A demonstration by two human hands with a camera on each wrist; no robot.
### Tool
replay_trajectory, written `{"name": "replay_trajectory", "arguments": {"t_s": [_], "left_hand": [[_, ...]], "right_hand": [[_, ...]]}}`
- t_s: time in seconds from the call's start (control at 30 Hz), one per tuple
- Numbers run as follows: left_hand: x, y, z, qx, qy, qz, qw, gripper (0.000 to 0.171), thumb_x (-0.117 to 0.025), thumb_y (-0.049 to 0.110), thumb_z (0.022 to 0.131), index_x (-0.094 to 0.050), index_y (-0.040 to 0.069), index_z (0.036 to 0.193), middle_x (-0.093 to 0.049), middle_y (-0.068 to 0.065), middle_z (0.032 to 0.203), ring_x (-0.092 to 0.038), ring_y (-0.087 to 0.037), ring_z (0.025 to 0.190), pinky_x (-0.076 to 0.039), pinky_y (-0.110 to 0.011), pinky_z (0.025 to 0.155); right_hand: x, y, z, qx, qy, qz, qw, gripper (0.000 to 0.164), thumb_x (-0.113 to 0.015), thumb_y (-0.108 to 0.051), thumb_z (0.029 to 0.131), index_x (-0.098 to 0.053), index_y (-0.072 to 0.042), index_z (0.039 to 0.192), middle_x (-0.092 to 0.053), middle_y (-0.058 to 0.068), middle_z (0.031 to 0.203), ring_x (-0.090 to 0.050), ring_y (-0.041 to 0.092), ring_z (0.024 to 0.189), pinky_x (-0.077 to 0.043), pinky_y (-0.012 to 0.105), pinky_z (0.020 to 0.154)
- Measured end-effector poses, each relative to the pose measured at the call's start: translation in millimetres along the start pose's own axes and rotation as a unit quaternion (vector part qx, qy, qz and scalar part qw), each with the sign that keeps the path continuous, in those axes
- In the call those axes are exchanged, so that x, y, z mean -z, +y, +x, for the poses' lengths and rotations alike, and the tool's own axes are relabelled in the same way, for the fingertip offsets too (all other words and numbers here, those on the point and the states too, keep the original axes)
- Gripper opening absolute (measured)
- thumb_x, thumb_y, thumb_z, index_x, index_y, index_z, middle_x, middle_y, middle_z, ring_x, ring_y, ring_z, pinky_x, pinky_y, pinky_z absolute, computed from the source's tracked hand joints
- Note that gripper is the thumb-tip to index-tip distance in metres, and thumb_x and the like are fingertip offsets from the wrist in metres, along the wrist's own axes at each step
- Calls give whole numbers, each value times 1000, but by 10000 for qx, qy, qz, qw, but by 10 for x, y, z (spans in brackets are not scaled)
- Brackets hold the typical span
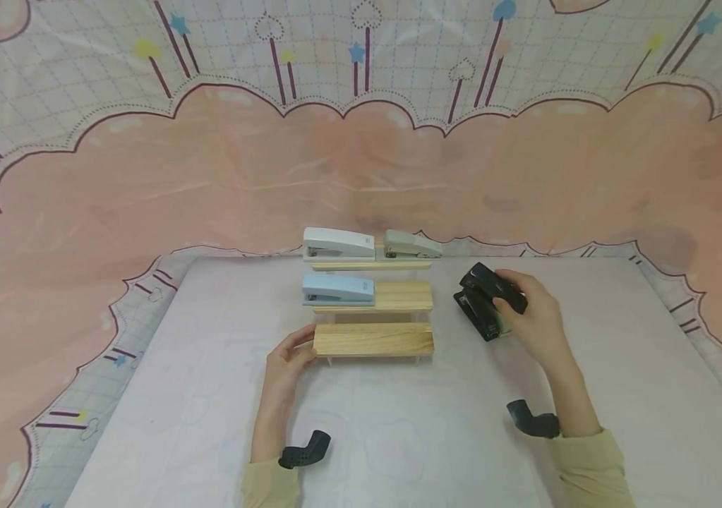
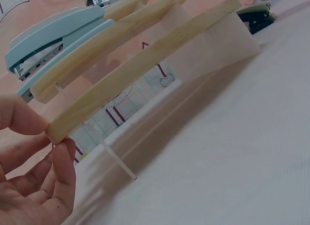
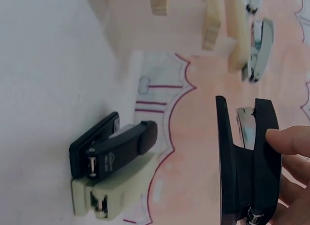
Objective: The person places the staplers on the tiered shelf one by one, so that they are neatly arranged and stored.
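Note:
My left hand (image 1: 287, 360) pinches the left end of the lowest wooden board (image 1: 373, 340) of a three-tier rack, thumb above and fingertips underneath in the left wrist view. My right hand (image 1: 537, 321) grips a black stapler (image 3: 266, 162) and holds it up off the table. Below it, a second black stapler (image 3: 121, 152) lies beside a pale green stapler (image 3: 123, 188) on the white table. In the head view the held stapler partly covers these two. A light blue stapler (image 1: 338, 291) rests on the left half of the rack's middle board (image 1: 401, 296).
On the top board stand a white stapler (image 1: 338, 243) at left and a grey-green stapler (image 1: 413, 245) at right. Clear supports (image 2: 116, 157) carry the boards. The white table (image 1: 399, 437) meets a pink patterned cloth (image 1: 361, 169) behind. Dark wrist mounts (image 1: 305, 450) stick out inward from both sleeves.

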State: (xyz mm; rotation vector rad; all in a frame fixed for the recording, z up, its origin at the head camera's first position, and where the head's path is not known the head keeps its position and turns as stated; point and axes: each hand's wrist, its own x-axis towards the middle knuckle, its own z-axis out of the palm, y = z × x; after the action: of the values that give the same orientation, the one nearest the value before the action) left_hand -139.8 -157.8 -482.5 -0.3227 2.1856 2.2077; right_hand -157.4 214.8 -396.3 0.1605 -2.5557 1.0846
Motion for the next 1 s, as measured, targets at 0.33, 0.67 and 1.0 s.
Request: {"name": "replay_trajectory", "arguments": {"t_s": [0.33, 0.67, 1.0], "left_hand": [[0, 3, 3, 31, 21, -5, 10000, 48, -54, -6, 86, -56, 5, 132, -56, -15, 130, -60, -3, 96, -50, -16, 79], [1, 5, 5, 99, 23, -22, 9999, 47, -54, -6, 86, -56, 5, 132, -55, -15, 130, -60, -3, 96, -50, -15, 80], [-1, 20, 1, 102, 12, -36, 9999, 48, -53, -6, 86, -55, 5, 132, -55, -15, 130, -60, -3, 95, -50, -15, 80]], "right_hand": [[-67, -120, 7, 276, -213, -5, 9994, 46, -63, -1, 87, -54, -3, 131, -57, 23, 128, -54, 43, 116, -45, 58, 93], [-149, -243, 26, 579, -376, -41, 9976, 45, -63, 1, 87, -55, -4, 130, -59, 21, 126, -54, 39, 115, -43, 57, 94], [-224, -350, 64, 748, -572, -20, 9956, 44, -65, -2, 86, -56, -5, 129, -61, 20, 124, -53, 36, 117, -41, 54, 98]]}}
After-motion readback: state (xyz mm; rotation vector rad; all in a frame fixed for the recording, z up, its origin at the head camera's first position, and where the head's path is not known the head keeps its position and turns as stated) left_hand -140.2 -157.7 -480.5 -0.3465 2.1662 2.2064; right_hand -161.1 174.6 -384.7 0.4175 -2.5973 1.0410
